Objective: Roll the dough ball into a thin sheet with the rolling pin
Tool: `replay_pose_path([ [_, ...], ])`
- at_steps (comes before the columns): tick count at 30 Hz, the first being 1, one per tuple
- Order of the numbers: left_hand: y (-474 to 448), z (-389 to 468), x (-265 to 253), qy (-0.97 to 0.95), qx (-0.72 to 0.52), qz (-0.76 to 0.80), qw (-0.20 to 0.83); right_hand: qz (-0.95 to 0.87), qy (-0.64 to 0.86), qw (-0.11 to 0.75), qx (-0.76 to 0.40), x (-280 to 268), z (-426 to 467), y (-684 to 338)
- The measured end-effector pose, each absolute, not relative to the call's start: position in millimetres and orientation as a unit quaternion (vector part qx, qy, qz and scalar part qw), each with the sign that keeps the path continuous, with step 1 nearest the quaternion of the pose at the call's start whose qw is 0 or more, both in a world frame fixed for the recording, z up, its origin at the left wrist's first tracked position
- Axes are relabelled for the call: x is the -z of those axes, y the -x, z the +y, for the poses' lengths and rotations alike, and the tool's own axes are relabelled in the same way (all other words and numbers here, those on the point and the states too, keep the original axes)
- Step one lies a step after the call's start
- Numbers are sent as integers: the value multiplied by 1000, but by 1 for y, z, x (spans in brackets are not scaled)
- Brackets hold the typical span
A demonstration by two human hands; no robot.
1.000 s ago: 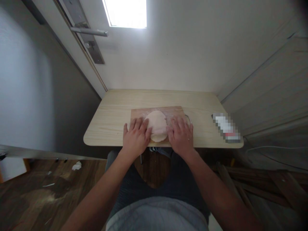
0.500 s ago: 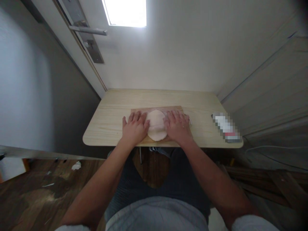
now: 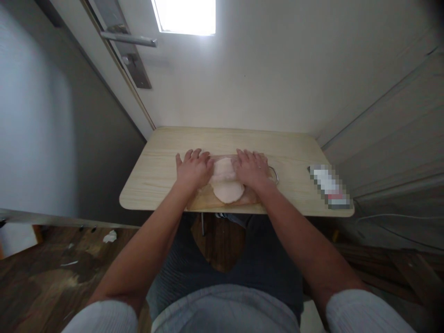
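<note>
Dough looked smooth and matt. Board was dull wood; its ring, shiny metal. Table showed smooth wood grain. Handle was glossy metal; door, smooth, matt. Sleeve: it appeared matt cloth.

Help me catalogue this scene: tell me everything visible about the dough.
The dough is pale, smooth-looking and flattened, its near edge rounded. It lies on a wooden-looking board between the left hand and right hand. A pale band, perhaps a rolling pin, crosses it; hand contact is unclear.
</note>
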State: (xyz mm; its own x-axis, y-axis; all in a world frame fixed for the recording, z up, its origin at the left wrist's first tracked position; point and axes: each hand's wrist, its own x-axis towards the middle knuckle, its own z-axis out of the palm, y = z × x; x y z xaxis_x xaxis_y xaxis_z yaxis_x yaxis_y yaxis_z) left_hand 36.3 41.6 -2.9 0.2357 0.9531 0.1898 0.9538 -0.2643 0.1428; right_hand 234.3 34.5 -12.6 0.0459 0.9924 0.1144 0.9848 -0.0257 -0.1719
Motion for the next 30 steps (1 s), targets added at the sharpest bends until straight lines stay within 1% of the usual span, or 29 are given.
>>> replay_pose_path([
  [6, -38, 35, 2, 785, 122, -608, -3, -693, 712, 115, 15, 17, 28, -234],
  [10, -40, 21, 1, 785, 129, -606, 2, -694, 706, 141, 31, 17, 13, -235],
  [14, -41, 6, 1, 785, 151, -601, 14, -685, 710, 157, 39, 16, -3, -232],
  [19, -50, -11, 6, 748, 187, -636, 28, -666, 728, 154, 47, 18, -15, -225],
  [22, -53, -13, 10, 735, 200, -647, 26, -665, 727, 166, 46, 19, -17, -221],
  [25, -53, -6, 10, 739, 187, -647, 21, -671, 720, 169, 47, 19, -12, -221],
  [30, -49, 17, 8, 760, 151, -632, 9, -688, 710, 148, 29, 18, 7, -224],
])
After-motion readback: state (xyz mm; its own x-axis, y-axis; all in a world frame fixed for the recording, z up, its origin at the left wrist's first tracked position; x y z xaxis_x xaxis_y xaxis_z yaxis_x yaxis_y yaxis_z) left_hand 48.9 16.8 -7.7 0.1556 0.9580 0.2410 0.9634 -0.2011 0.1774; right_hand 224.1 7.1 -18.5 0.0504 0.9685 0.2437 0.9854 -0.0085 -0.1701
